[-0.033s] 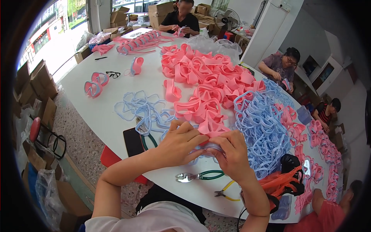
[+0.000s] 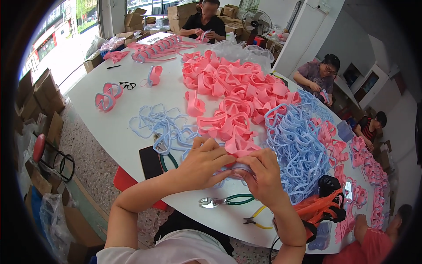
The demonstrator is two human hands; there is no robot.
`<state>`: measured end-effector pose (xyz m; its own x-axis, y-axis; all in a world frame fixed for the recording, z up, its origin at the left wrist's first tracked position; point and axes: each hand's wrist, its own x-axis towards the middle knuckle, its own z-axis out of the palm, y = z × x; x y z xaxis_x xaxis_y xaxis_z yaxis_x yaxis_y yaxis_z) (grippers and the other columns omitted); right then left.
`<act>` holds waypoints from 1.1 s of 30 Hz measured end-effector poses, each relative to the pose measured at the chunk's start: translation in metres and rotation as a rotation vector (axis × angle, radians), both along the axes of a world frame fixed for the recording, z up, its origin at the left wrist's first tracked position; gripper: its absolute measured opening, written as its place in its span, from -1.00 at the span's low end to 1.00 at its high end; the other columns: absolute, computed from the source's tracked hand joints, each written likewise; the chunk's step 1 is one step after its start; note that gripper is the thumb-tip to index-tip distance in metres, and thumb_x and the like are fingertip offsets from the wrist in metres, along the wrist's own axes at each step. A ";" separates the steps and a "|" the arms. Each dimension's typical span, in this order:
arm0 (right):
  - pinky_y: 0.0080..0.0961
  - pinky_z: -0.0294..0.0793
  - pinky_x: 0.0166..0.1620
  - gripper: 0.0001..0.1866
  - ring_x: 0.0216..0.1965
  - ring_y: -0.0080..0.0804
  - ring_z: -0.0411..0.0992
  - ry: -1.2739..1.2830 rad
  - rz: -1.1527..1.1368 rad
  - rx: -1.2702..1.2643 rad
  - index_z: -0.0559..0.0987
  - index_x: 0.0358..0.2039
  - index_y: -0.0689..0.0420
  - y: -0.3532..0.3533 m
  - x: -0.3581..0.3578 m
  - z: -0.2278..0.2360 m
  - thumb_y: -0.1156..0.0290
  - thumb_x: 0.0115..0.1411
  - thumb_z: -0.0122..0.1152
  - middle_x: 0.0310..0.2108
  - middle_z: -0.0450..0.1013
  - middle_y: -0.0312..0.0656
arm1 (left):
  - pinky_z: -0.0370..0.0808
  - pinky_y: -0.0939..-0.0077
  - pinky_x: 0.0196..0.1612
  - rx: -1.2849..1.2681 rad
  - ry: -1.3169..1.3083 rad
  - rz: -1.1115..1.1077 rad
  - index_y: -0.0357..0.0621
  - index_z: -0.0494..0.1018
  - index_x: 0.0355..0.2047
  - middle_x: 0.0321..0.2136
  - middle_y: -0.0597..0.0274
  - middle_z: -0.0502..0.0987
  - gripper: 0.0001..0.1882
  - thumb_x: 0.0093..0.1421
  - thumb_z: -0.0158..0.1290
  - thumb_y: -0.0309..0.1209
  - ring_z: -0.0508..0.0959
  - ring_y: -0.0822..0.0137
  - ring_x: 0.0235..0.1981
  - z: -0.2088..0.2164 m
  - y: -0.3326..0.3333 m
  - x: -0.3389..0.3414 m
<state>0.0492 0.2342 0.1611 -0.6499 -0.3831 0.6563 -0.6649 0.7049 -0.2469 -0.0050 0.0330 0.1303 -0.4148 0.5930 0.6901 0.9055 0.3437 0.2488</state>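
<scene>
Pink-and-blue piece [image 2: 241,167] is sitting between both hands, just above the near edge of the table, mostly covered by fingers. Blue rim is showing along the bottom, pink behind it; can't tell how far the two are seated together.

Left hand [image 2: 206,160] is pinching its left end, fingers curling over the top, thumb underneath. Right hand [image 2: 262,176] is pinching the right end, thumb toward the wearer, fingers bending over the far side. Exact fingertip contact is being hidden.

Right behind the hands, a big heap of pink skirts [image 2: 228,83] is running up the white table [image 2: 145,97]. A heap of pale blue frames [image 2: 296,152] is lying just right of it; a smaller batch of loose blue frames [image 2: 165,121] is lying left.

Tools: green-handled pliers [image 2: 226,200] and yellow-handled cutters [image 2: 250,219] are lying on the near side. Black flat slab [image 2: 150,163] is lying by the left forearm, a second green-handled tool [image 2: 163,163] beside it. Orange-red bag [image 2: 314,205] is slumping right of the right forearm.

Further out: two pink-and-blue goggles [image 2: 107,97] are lying together at left, black eyeglasses [image 2: 127,85] near them. Co-worker in black [image 2: 204,24] is sitting at the far end, handling a pink part.
</scene>
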 end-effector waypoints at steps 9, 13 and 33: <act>-0.31 0.28 -0.18 -0.73 -0.27 -0.20 0.37 0.001 -0.059 0.003 0.52 -0.23 0.14 0.002 0.000 0.001 0.37 0.07 0.34 -0.31 0.41 -0.20 | 0.15 0.32 -0.15 0.025 -0.029 -0.041 -0.08 0.51 -0.28 -0.36 0.35 0.54 -0.73 -0.02 0.26 -0.37 0.37 0.28 -0.29 -0.011 0.008 -0.011; -0.29 0.29 -0.16 -0.71 -0.22 -0.17 0.37 -0.105 -0.069 -0.005 0.51 -0.19 0.14 0.019 -0.001 0.003 0.35 0.10 0.32 -0.28 0.41 -0.17 | 0.16 0.33 -0.18 0.056 -0.027 -0.016 -0.07 0.51 -0.28 -0.38 0.34 0.53 -0.73 -0.02 0.25 -0.38 0.37 0.27 -0.31 -0.015 0.000 -0.017; -0.29 0.22 -0.09 -0.70 -0.21 -0.14 0.34 -0.134 0.059 -0.072 0.46 -0.20 0.19 0.018 -0.022 -0.031 0.40 0.08 0.32 -0.26 0.40 -0.12 | 0.24 0.33 -0.24 0.029 0.061 0.024 -0.11 0.48 -0.34 -0.44 0.27 0.46 -0.77 -0.04 0.23 -0.42 0.37 0.23 -0.35 -0.019 -0.006 -0.024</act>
